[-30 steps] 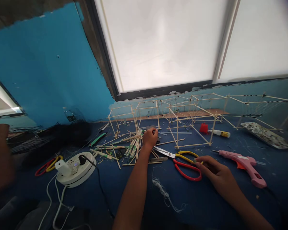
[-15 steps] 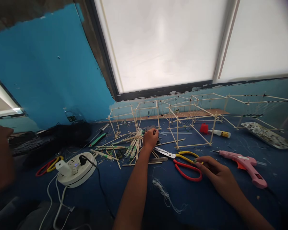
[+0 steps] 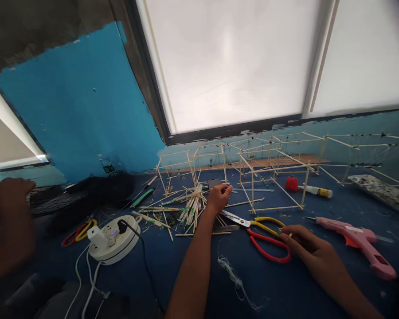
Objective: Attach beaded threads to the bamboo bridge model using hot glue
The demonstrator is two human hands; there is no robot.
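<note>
My left hand [image 3: 218,198] reaches over the far side of the table with its fingers closed in a pinch. Anything between them is too small to make out. A dark flat block [image 3: 214,182] lies just beyond it, beside a pile of thin wooden sticks [image 3: 193,204]. My right hand [image 3: 309,243] is pinched on a small greenish piece [image 3: 279,231], whose kind I cannot tell. This hand is beside the handles of large scissors [image 3: 269,251], red and yellow, with blades pointing left. A tangle of white thread [image 3: 235,280] lies between my forearms.
Stick frames [image 3: 252,190] stand along the wall. To the right are a pink glue gun [image 3: 355,232], a glue bottle [image 3: 319,191] with a red cap, and a stained tray [image 3: 382,190]. At left are a round power strip [image 3: 115,243], a green cutter [image 3: 142,198] and another person's arm [image 3: 11,226].
The view has swung slightly left, and things sit further right and lower. My left hand has drawn back a little from the dark block. The other person's arm shows more.
</note>
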